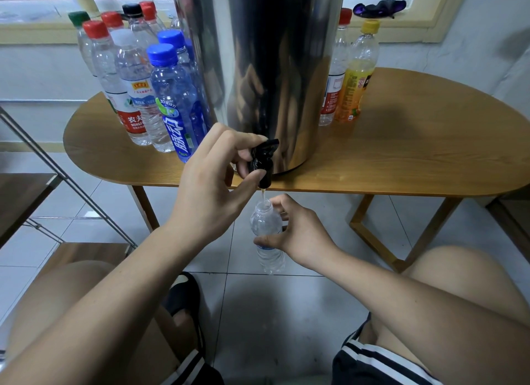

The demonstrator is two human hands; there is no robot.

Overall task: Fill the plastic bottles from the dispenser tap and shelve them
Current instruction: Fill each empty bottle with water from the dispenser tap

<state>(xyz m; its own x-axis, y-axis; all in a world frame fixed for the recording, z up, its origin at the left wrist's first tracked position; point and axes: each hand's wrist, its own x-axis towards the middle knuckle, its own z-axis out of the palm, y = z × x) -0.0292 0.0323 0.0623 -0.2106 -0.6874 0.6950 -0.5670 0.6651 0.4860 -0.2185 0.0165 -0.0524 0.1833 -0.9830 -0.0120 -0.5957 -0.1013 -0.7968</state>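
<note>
Bottle [266, 229] under running tap [262, 160], uncapped

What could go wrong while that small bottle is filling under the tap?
The bottle has a narrow mouth and hangs under the tap, held only by the right hand; a small drift could send the stream onto the tiled floor. If the left hand releases the tap late, it may overflow.

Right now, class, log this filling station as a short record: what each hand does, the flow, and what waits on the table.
left hand: grips the black tap of the steel dispenser
right hand: holds the uncapped bottle upright under the spout
flow: thin stream entering the bottle's mouth
table: capped bottles left of the dispenser, two more on its right
</note>
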